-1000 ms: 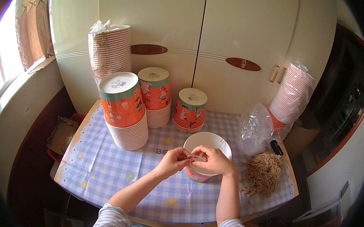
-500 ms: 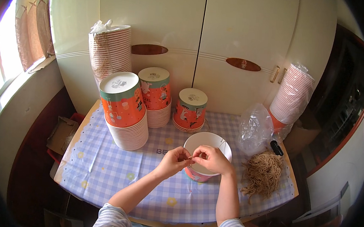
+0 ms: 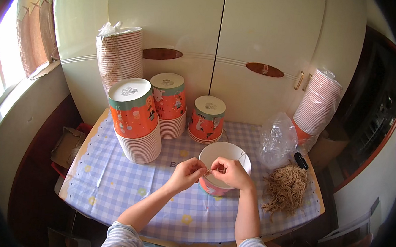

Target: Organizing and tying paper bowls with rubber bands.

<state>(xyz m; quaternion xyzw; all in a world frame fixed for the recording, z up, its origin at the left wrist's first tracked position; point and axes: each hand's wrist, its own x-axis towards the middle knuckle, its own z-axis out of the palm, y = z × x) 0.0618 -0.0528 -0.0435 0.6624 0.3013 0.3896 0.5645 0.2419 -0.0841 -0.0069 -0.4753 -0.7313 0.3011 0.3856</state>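
A white-lined paper bucket (image 3: 220, 151) with a colourful outside stands upright on the checked tablecloth, right in front of me. Over its near rim my left hand (image 3: 185, 174) and my right hand (image 3: 235, 174) meet, both with fingers pinched on a thin piece of tan string (image 3: 208, 172). Most of that string is hidden by the fingers. Another bit of string (image 3: 243, 155) shows at the bucket's far right rim. Right of the bucket lies a tangled bundle of tan string (image 3: 288, 188), beside my right forearm.
Upside-down stacks of orange printed buckets (image 3: 136, 114) stand at the left and back. A tall wrapped stack (image 3: 120, 56) is behind them, another wrapped stack (image 3: 318, 102) at the back right. A clear plastic bag (image 3: 278, 140) and a small black object (image 3: 301, 161) lie near the string bundle.
My fingertips have drawn slightly apart, with a little string showing between them. The bucket has shifted very slightly up and left in the picture.
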